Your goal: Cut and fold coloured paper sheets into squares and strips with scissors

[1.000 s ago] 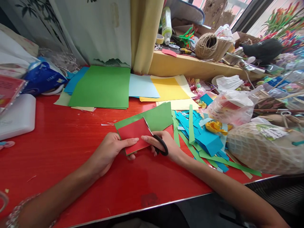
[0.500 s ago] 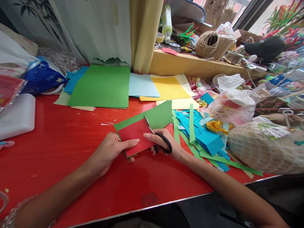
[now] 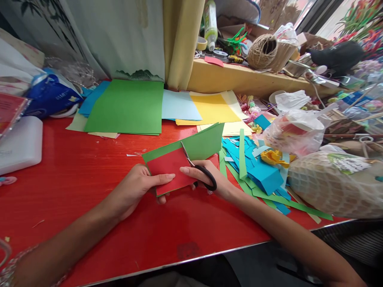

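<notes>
Red paper (image 3: 167, 165), scissors (image 3: 190, 162) along edge, room leftward

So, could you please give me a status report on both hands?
Left hand grips red paper over green paper. Right hand holds black-handled scissors, visible blade over the red. Paper scraps to its right, clear of that blade.

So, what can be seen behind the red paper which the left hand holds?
Green paper is behind the red paper, showing beyond its top edge and to the right. The area the red paper covers cannot be seen.
</notes>
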Action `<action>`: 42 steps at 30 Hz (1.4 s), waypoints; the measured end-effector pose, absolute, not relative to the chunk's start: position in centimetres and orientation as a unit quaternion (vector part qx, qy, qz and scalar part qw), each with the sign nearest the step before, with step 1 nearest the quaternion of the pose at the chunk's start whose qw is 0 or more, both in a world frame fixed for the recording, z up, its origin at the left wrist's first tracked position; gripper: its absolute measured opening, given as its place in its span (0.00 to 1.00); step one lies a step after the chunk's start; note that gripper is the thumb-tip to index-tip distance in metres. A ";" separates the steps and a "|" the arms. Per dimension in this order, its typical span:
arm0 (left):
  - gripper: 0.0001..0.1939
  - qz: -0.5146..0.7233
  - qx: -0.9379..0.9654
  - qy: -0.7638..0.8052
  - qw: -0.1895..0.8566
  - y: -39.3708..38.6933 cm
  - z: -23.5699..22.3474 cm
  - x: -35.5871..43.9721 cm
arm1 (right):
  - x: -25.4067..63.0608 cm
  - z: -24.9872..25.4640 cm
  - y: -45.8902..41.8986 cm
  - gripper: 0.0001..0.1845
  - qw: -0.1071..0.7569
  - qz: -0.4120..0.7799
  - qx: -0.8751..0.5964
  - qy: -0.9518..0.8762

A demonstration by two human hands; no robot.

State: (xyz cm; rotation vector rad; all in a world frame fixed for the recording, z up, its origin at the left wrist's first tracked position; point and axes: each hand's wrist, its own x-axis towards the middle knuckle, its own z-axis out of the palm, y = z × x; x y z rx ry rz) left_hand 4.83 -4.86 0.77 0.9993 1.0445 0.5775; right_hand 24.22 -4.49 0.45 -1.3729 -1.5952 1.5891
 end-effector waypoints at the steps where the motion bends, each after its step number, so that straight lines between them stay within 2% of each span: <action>1: 0.14 0.262 0.449 0.470 0.714 -4.8 0.8 4.8 | 24.1 0.3 -4.5 0.23 0.256 0.583 -0.502 -0.585; 7: 0.10 0.263 0.438 0.464 0.724 -4.8 0.5 4.8 | 23.8 -0.4 -4.9 0.23 0.274 0.573 -0.504 -0.586; 15: 0.10 0.259 0.443 0.463 0.723 -4.7 0.3 4.7 | 23.6 -0.4 -5.2 0.23 0.258 0.556 -0.540 -0.577; 22: 0.17 0.245 0.464 0.487 0.698 -4.8 0.5 4.7 | 23.6 0.5 -4.9 0.24 0.269 0.595 -0.508 -0.562; 27: 0.14 0.231 0.469 0.492 0.696 -4.9 0.6 4.8 | 23.7 1.2 -4.6 0.25 0.245 0.601 -0.509 -0.565; 42: 0.15 0.234 0.436 0.493 0.715 -4.8 0.4 4.8 | 23.5 -0.5 -4.9 0.23 0.265 0.585 -0.521 -0.563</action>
